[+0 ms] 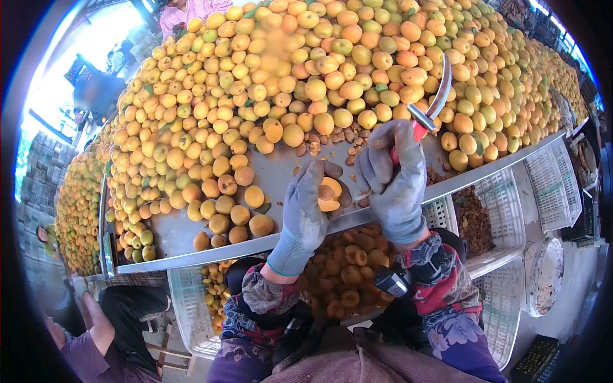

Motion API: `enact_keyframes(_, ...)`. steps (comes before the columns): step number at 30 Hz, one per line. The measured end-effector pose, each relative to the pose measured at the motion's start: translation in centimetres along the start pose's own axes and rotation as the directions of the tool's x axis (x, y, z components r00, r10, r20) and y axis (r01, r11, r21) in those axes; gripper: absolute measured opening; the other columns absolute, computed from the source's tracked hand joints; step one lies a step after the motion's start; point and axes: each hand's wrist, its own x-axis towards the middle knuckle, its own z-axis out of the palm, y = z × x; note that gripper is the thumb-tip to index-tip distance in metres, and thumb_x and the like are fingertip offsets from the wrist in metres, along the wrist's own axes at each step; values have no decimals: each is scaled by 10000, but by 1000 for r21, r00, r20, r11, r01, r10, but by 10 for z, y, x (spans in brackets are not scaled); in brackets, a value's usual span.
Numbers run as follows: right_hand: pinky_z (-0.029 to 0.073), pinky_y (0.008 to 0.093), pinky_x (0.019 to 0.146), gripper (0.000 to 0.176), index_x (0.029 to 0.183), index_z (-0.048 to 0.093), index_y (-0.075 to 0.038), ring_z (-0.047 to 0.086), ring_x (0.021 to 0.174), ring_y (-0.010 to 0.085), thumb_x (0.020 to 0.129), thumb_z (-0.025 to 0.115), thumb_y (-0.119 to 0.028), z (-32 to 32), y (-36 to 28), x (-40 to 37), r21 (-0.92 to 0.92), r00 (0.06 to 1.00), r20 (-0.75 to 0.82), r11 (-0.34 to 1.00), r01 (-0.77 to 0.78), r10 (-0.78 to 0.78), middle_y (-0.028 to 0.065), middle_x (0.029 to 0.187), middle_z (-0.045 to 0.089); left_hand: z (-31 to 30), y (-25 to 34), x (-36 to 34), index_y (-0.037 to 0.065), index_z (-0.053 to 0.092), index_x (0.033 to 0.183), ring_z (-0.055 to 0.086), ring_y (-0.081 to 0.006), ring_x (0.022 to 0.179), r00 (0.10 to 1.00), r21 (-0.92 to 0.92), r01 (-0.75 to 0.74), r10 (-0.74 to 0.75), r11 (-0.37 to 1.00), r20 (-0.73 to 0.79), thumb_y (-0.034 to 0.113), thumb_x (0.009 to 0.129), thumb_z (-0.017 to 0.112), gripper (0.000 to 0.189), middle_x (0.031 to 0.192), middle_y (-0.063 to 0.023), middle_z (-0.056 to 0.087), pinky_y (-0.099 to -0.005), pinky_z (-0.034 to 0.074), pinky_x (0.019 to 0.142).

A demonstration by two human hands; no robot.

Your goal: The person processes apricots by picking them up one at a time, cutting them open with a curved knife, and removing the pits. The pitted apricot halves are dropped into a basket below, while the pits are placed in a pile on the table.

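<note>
Gloved in grey, my left hand [306, 201] is closed round an opened apricot [329, 194], whose orange flesh faces my other hand. My right hand [394, 172], also gloved, grips a red-handled curved knife [440, 96] with the blade pointing up. Both hands are close together above the metal table's front edge [255, 245]. Behind them, loose pits [348, 137] lie on the metal surface before a large heap of whole apricots [268, 76]. Below my hands, many halved apricots [348, 274] fill a container.
White plastic crates [501, 217] stand under the table edge at right, one holding brown pieces [472, 220]. Another crate [191, 306] is at lower left. A round white bucket [546, 274] stands far right. One person [96, 338] sits at lower left; another [185, 13] is behind the heap.
</note>
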Motion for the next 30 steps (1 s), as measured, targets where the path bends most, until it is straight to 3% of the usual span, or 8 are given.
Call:
enact_keyframes(2, 205, 235, 384, 376, 836, 508, -57, 218, 385, 55, 969, 430, -399, 6, 0, 2, 69, 1000, -26, 997, 19, -18, -64, 480, 243, 6, -3, -1, 45, 547, 953, 565, -137, 660, 985, 257, -170, 174, 951, 6, 392, 976, 383, 384, 769, -67, 573, -246, 451, 553)
enact_keyframes(13, 248, 233, 384, 448, 858, 505, -28, 277, 378, 55, 965, 401, -451, 15, 8, -3, -336, 974, -11, 919, 208, -225, -39, 481, 344, 16, -18, 5, 6, 579, 929, 534, -110, 811, 990, -103, 39, -52, 994, -128, 306, 981, 410, 348, 898, -58, 557, -269, 439, 730)
enact_keyframes(15, 221, 218, 385, 338, 845, 569, -6, 327, 393, 36, 947, 525, -325, 8, 16, -1, -76, 993, -44, 992, 104, -107, -28, 535, 436, 19, -19, 7, -3, 578, 931, 535, -133, 820, 981, -74, 32, -45, 997, -186, 298, 980, 413, 347, 908, -70, 560, -281, 439, 738)
enact_keyframes(20, 198, 232, 365, 478, 827, 492, -71, 215, 371, 57, 934, 427, -532, 8, 22, 8, 4, 984, -178, 1000, -16, 16, -67, 469, 237, 10, -47, 13, -32, 565, 928, 537, -202, 832, 946, 169, -25, 78, 985, -315, 299, 979, 412, 368, 907, -108, 569, -318, 436, 758)
enact_keyframes(22, 193, 232, 367, 479, 817, 492, -85, 211, 379, 57, 924, 435, -548, 6, 23, 10, 80, 967, -239, 994, -71, 88, -71, 474, 233, 6, -48, 9, -12, 515, 1168, 547, -272, 1038, 945, 598, -175, 305, 782, -122, 275, 995, 365, 366, 1144, -150, 559, -386, 436, 890)
enact_keyframes(26, 193, 232, 375, 486, 784, 481, -117, 224, 402, 56, 894, 462, -591, -6, 30, 15, 213, 961, -232, 972, -99, 149, -80, 494, 230, 14, -34, 10, -12, 492, 1214, 529, -333, 1085, 963, 633, -91, 229, 769, -139, 241, 986, 392, 356, 1182, -185, 544, -403, 422, 923)
enact_keyframes(28, 196, 234, 381, 486, 773, 473, -120, 230, 406, 60, 890, 469, -592, -7, 31, 16, 231, 941, -279, 965, -127, 191, -82, 497, 231, 28, -22, 13, -24, 517, 1153, 551, -313, 978, 928, 269, 82, 25, 960, -371, 233, 981, 408, 328, 1095, -176, 575, -378, 434, 865)
enact_keyframes(30, 200, 236, 387, 486, 761, 465, -123, 237, 411, 65, 886, 476, -593, -8, 33, 17, 249, 917, -322, 955, -158, 236, -83, 501, 231, 26, -26, 17, -33, 526, 1104, 546, -284, 905, 936, 251, 27, 63, 968, -346, 250, 984, 404, 331, 1010, -157, 579, -363, 435, 817)
